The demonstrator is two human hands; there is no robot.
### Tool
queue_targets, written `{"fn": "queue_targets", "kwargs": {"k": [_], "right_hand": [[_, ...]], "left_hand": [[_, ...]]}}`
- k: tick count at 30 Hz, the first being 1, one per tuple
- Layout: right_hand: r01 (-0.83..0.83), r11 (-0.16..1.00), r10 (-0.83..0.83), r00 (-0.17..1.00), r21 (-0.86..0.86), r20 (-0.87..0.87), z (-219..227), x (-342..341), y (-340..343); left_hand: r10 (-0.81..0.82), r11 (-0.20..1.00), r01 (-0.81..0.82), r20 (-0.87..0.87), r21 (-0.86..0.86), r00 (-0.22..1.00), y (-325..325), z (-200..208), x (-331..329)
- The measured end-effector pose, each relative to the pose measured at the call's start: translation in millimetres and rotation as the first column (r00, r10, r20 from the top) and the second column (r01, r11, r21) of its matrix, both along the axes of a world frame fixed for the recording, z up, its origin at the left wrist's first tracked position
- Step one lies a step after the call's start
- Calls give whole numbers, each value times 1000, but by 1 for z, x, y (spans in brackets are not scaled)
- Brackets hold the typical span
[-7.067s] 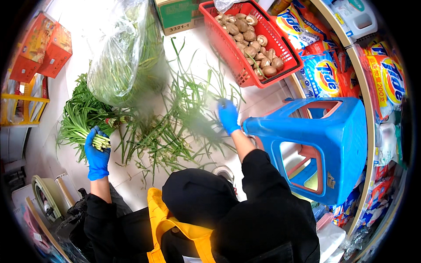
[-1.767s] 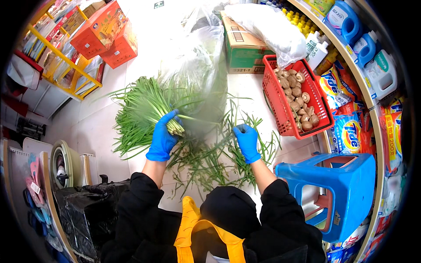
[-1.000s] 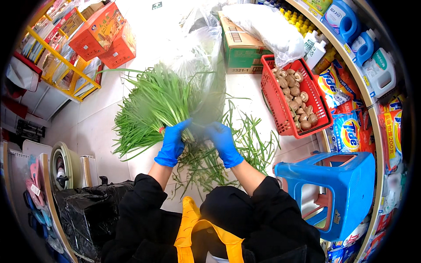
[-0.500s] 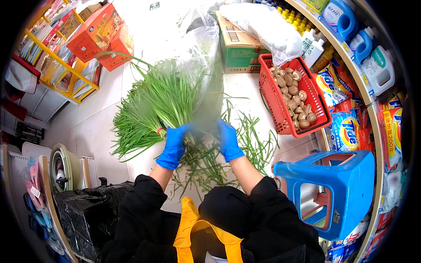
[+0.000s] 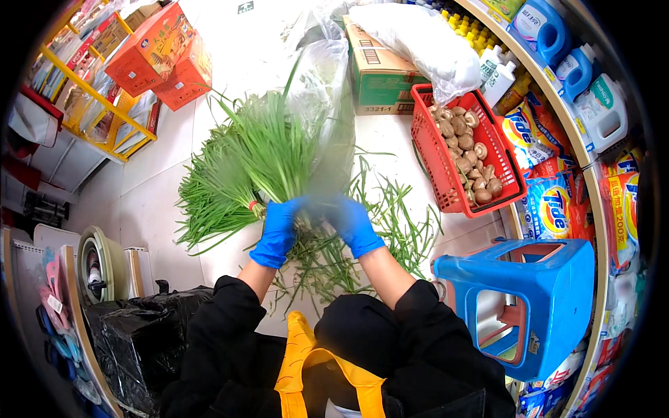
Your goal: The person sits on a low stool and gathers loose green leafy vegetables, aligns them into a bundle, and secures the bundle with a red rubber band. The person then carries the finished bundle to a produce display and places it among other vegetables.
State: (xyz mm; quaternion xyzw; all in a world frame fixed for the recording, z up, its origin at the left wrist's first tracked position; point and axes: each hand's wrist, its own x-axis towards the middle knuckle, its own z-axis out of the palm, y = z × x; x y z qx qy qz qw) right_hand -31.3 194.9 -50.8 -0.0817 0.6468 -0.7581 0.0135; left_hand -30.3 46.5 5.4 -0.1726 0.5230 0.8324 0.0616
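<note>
My left hand (image 5: 279, 233), in a blue glove, is closed around the lower stems of a bunch of garlic chives (image 5: 275, 143) whose leaves fan out away from me. Close beside it, my right hand (image 5: 357, 228), also gloved in blue, reaches to the stem ends; a blurred patch hides its fingertips. Left of the held bunch, another bunch of chives (image 5: 216, 202) lies on the floor, tied with a red band (image 5: 255, 205). Loose chive leaves (image 5: 398, 226) are scattered to the right, and trimmings (image 5: 317, 268) lie below my hands. A clear plastic bag (image 5: 326, 66) is spread beyond the chives.
On the right stand a red basket of mushrooms (image 5: 423, 143), a blue plastic stool (image 5: 557, 292) and a curved-looking shelf of detergents (image 5: 540, 73). A green-brown carton (image 5: 380, 76) is behind. Orange boxes (image 5: 157, 52) stand far left; a black-wrapped box (image 5: 143, 341) sits near left.
My right hand has moved left, close to my left hand at the stem ends. The held chives have shifted slightly, with some leaf tips now pointing more upright.
</note>
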Motion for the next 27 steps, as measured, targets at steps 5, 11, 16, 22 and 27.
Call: {"fn": "queue_targets", "kwargs": {"k": [5,11,16,22,27], "right_hand": [[354,801,-12,816,-482,578,-19,-12,41],[346,913,-360,933,216,26,-5,-15,67],[-23,952,40,998,306,-49,65,6,20],[102,921,-7,969,375,-247,61,13,2],[132,983,-162,948,125,274,53,6,18]], "left_hand": [[87,996,-88,60,22,994,-4,36,-2],[92,989,-106,136,100,986,-15,41,-1],[143,980,-162,157,117,977,-13,29,1],[150,983,-164,152,85,977,-17,21,2],[227,969,-237,135,69,965,-19,2,-3]]}}
